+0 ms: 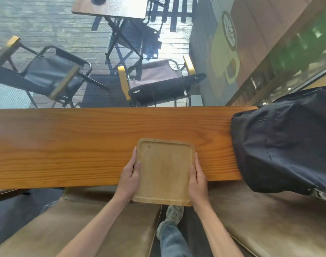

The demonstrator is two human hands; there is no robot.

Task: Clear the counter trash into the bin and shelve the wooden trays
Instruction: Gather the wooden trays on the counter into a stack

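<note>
wooden tray (164, 173) is overhanging the counter (65, 145) edge; i'm gripping its sides, left hand (128, 179) and right hand (198, 179) clamping opposite rims. probably stiff, light, smooth.

Long orange-brown wooden counter (65, 145) across the middle; beyond it, sunlit grey plank decking (47, 25), two black folding chairs with wooden armrests (47, 75), a square wooden folding table (110, 6); tan leather cushioned seats (269, 216) nearest; black fabric bag (284, 141) at right
</note>
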